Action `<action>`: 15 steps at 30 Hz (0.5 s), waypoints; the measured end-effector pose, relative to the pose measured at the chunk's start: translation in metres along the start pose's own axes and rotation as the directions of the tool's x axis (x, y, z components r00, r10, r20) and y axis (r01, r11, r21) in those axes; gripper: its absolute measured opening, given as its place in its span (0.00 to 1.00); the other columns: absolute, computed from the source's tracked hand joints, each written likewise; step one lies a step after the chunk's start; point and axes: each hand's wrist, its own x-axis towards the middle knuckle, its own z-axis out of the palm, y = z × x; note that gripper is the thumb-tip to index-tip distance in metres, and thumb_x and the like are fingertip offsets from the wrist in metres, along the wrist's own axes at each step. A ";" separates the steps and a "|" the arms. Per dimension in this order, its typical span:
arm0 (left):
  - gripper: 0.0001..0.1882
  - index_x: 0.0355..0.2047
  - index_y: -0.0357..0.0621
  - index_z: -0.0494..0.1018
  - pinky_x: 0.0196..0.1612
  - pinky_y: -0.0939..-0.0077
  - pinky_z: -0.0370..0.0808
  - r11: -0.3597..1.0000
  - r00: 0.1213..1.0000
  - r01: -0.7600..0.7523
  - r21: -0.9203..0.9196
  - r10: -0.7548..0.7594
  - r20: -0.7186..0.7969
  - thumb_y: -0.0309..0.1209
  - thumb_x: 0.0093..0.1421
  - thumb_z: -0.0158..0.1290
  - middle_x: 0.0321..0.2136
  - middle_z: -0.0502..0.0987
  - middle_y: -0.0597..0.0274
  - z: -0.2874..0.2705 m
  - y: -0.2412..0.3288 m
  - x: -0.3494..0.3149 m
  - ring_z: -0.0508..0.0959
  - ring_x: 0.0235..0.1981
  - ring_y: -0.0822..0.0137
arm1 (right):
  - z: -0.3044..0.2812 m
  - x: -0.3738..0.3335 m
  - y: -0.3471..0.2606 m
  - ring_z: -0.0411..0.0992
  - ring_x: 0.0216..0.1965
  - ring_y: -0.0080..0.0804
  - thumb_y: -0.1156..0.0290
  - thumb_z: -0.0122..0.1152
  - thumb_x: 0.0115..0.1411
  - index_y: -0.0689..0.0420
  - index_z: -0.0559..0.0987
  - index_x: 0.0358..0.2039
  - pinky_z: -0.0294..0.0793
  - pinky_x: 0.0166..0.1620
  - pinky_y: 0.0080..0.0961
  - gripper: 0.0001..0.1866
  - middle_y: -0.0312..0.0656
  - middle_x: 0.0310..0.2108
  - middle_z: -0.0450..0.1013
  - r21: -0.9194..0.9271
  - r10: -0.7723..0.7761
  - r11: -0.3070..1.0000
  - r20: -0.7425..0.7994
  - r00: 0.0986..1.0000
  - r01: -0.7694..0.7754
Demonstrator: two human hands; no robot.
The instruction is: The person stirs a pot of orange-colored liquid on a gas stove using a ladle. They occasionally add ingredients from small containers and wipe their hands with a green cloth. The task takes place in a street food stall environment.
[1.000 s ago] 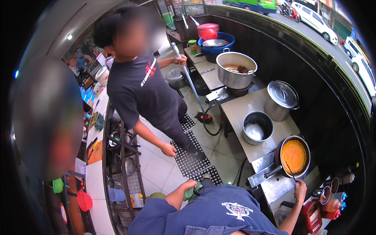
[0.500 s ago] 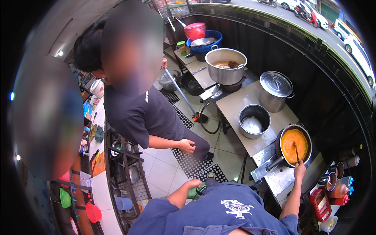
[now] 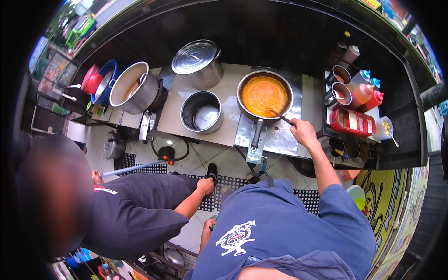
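My right hand (image 3: 303, 132) grips the handle of a thin utensil (image 3: 279, 115) whose tip dips into orange sauce in a round frying pan (image 3: 263, 95) on the steel counter. The pan's long handle (image 3: 256, 135) points toward me, just left of that hand. My left hand (image 3: 208, 227) hangs low beside my blue shirt, mostly hidden; something green shows at its fingers, and its grip is unclear.
An empty steel pot (image 3: 201, 111), a lidded pot (image 3: 198, 60) and a large stockpot (image 3: 135, 86) stand left of the pan. A red condiment tray (image 3: 352, 122), sauce bottles (image 3: 366, 93) and cups (image 3: 340, 74) sit right. A co-worker in black (image 3: 135, 214) bends close on my left.
The view has swung so the counter now lies straight ahead. The co-worker has shifted to the lower left. My right hand stays at the pan with the utensil.
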 end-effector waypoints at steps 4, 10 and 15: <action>0.10 0.33 0.59 0.78 0.47 0.76 0.70 0.936 0.989 -0.138 0.322 0.113 0.094 0.36 0.59 0.45 0.37 0.76 0.72 0.009 -0.064 0.042 0.72 0.45 0.71 | 0.008 0.005 0.011 0.75 0.37 0.54 0.68 0.49 0.53 0.52 0.79 0.42 0.73 0.45 0.46 0.16 0.56 0.32 0.76 -0.047 0.014 0.999 -0.009 1.000 -0.014; 0.10 0.36 0.61 0.79 0.48 0.75 0.71 0.973 0.983 0.096 0.208 -0.125 0.133 0.35 0.59 0.47 0.39 0.77 0.74 -0.048 -0.100 0.046 0.74 0.43 0.72 | 0.053 0.056 0.046 0.74 0.38 0.57 0.68 0.49 0.54 0.48 0.77 0.46 0.74 0.44 0.48 0.18 0.57 0.36 0.75 -0.110 0.151 0.981 -0.099 0.984 -0.162; 0.13 0.38 0.62 0.79 0.48 0.75 0.71 0.969 0.971 0.035 0.245 -0.091 0.220 0.36 0.60 0.44 0.42 0.78 0.75 0.009 -0.087 0.022 0.75 0.47 0.70 | 0.068 0.083 0.021 0.74 0.38 0.55 0.66 0.49 0.54 0.50 0.76 0.47 0.74 0.44 0.46 0.19 0.58 0.34 0.75 0.139 0.089 0.987 -0.054 0.995 -0.081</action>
